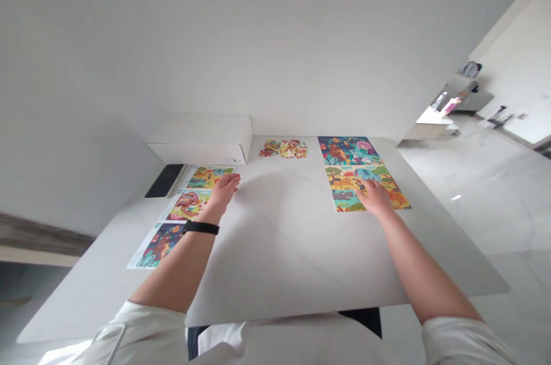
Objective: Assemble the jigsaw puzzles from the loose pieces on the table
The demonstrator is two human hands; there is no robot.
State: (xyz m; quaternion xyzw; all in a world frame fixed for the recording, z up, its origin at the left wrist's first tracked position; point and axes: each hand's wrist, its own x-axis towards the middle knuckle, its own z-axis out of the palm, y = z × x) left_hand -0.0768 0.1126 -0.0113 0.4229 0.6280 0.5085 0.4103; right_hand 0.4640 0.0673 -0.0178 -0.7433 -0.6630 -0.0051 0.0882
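My right hand (375,197) lies on the right edge area of an animal jigsaw puzzle (344,201), fingers spread over its colourful surface and thumb apart. Directly behind that puzzle is a second, darker jigsaw puzzle (349,150) with a night-forest picture. On the left, my left hand (226,188) hovers by the printed picture sheet (189,211), its fingers curled together and no object visible in them. Three pictures run down that sheet, and my left forearm covers part of the lowest. A heap of loose puzzle pieces (284,149) sits at the back of the table.
A white box (198,152) stands against the wall at the back left. In front of it lies a black phone-like slab (164,180). The white table (284,273) ends at a front edge near my body. Beyond its right side is a shiny tiled floor (477,198).
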